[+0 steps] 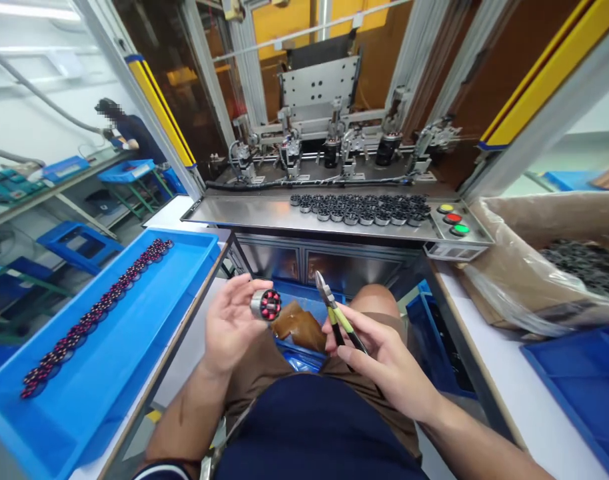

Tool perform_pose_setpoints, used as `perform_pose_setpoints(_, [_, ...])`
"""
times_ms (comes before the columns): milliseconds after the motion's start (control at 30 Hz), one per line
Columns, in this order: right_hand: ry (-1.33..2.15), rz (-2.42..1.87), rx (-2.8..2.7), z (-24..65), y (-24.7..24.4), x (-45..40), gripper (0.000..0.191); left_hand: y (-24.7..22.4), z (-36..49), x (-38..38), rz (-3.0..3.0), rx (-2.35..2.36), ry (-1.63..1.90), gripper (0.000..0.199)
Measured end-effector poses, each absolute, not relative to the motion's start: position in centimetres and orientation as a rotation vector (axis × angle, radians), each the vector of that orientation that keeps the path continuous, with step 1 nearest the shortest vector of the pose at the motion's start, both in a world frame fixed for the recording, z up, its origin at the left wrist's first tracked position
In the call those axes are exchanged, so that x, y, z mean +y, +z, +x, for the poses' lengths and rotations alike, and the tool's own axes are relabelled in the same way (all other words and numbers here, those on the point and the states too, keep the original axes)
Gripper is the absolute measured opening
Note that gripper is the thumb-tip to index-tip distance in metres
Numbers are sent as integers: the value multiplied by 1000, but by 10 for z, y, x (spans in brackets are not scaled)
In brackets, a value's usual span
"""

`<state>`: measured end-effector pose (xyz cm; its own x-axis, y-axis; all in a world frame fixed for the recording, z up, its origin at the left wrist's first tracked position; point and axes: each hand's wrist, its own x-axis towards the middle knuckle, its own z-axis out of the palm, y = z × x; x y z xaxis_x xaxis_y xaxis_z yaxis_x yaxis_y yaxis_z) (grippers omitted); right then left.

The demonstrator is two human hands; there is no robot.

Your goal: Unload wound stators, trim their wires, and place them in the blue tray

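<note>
Above my lap, my left hand [233,321] is closed around a short metal cylinder [266,305], whose dark end with pink-red parts faces right. My right hand [372,347] grips pliers [345,323] with yellow-green and black handles; their metal jaws point up and to the left, apart from the cylinder. At the left, a blue tray [189,267] holds a long diagonal band of similar round parts [97,313] with pink-red spots. Rows of black and silver round parts [367,208] stand on the metal shelf ahead.
Machine fixtures [332,143] stand behind the shelf, with coloured buttons [453,218] at its right end. A plastic-lined box [514,280] of dark parts is at the right. Below my hands lies a brown bag [299,325] in a blue bin. A person [134,133] works far left.
</note>
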<state>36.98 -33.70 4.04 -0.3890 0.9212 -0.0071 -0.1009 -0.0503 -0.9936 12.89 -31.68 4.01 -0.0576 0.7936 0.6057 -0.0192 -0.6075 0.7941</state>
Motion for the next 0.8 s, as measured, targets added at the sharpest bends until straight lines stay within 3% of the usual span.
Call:
perform_pose_setpoints(167, [1545, -928, -1412, 368, 32, -334, 45, 40, 123, -315, 966, 542, 1512, 55])
perform_pose_setpoints(500, [1626, -1011, -1427, 350, 19, -318, 28, 25, 99, -300, 666, 441, 1479, 56])
perform_pose_setpoints(700, [1512, -1083, -1676, 336, 13, -289, 41, 10, 67, -305, 595, 617, 1500, 62])
perform_pose_setpoints(800, [1158, -1085, -2018, 323, 28, -235, 51, 7, 19, -333, 648, 930, 1480, 65])
